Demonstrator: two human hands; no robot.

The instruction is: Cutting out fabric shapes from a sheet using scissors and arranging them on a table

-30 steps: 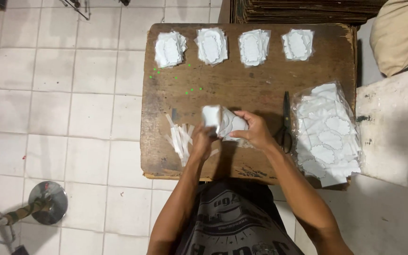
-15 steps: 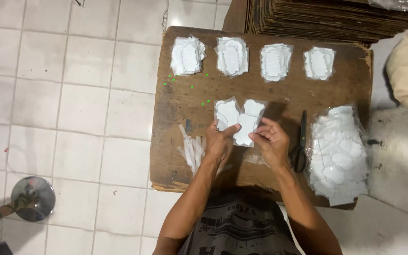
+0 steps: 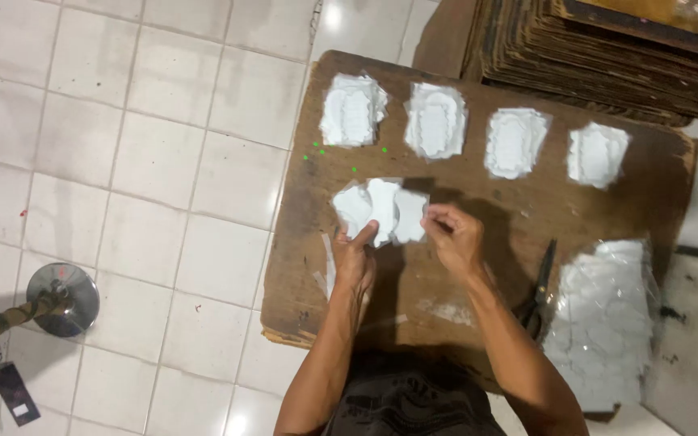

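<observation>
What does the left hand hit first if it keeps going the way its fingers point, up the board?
The left hand already touches the fanned white cut-outs. Beyond them comes bare wooden board, then probably the leftmost stack of white cut-outs in the far row; height above the board is unclear.

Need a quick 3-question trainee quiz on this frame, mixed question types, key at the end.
1. True or false: the left hand and right hand both touch the fanned white cutouts.
2. How many stacks of white cutouts sit in the row along the far edge of the wooden board?
   A. two  B. four  C. six
3. Fill in: the dark scissors lie between the right forearm and the ____ of white pieces.

Key: 1 true; 2 B; 3 clear plastic bag.
</observation>
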